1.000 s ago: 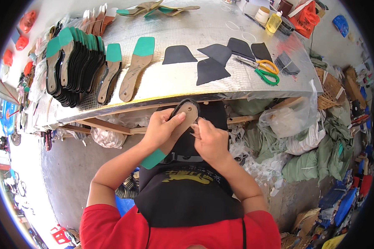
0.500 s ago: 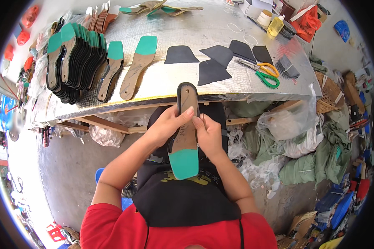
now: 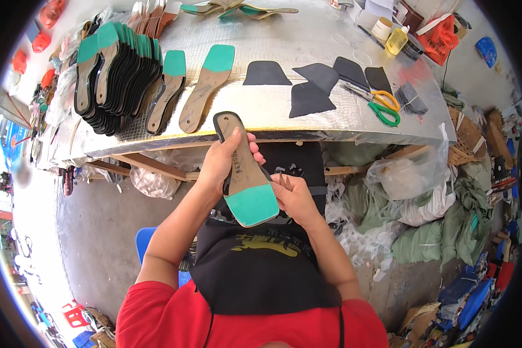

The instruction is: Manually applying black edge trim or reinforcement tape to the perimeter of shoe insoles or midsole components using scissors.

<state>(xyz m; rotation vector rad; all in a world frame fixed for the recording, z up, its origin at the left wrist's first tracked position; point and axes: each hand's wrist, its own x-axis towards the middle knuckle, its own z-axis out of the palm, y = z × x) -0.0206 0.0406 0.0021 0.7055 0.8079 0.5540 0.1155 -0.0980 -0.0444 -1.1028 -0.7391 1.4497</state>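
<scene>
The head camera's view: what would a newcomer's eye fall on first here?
Probably the brown sole with a bright teal end, held in the left hand at the near side of the table, with the right hand by its edge. Next, perhaps, the thick overlapping stack of teal-tipped soles on the table's left. Toward the right, scissors with one orange and one green handle lie near dark flat pieces.
</scene>
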